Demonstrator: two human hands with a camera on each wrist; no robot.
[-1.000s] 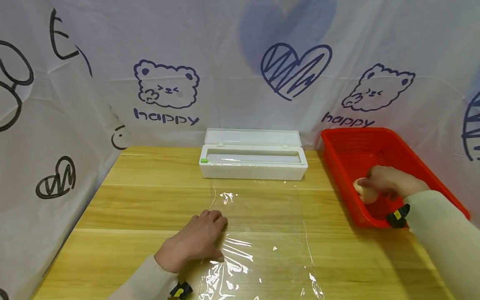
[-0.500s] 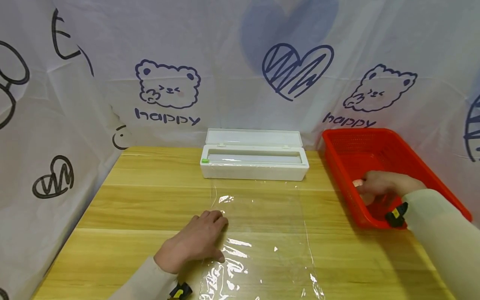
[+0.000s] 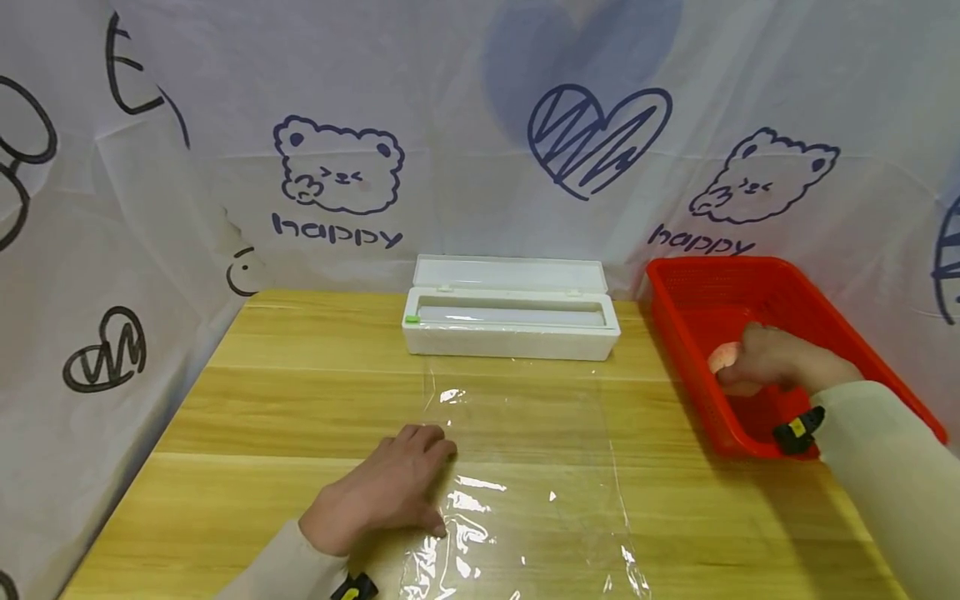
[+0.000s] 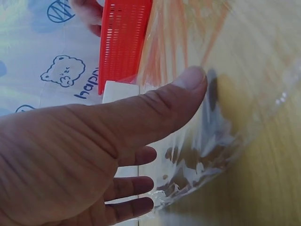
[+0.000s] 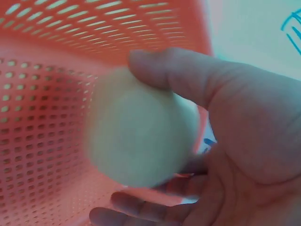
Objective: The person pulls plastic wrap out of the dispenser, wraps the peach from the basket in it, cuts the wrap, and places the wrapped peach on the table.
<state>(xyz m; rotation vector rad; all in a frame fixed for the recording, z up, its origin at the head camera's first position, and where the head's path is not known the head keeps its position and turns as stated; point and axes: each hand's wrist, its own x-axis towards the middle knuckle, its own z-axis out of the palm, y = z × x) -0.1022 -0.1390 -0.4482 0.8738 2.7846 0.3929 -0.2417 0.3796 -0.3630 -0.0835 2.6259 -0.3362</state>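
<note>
Inside the red basket (image 3: pixel 675 350), my right hand (image 3: pixel 780 360) grips a round, pale fruit (image 3: pixel 724 357) with a pinkish side, peach- or apple-like. The right wrist view shows the fruit (image 5: pixel 141 129) between the thumb and some of the fingers, while other fingers extend below it. My left hand (image 3: pixel 386 483) lies at the left edge of a sheet of clear cling film (image 3: pixel 525 467), fingers relaxed and thumb apart. In the left wrist view nothing is between that thumb and the fingers (image 4: pixel 136 186); the film (image 4: pixel 197 141) lies beyond them.
A white cling film dispenser (image 3: pixel 510 343) stands at the back of the wooden table (image 3: pixel 285 375), its lid (image 3: pixel 510 273) raised and a roll inside. A small green slider (image 3: pixel 412 319) sits at its left end. Behind hangs a printed white cloth (image 3: pixel 465 125).
My right hand dips slightly in the basket, then lifts a little, and the fruit turns to show a pinker side. My left hand stays at the film's edge.
</note>
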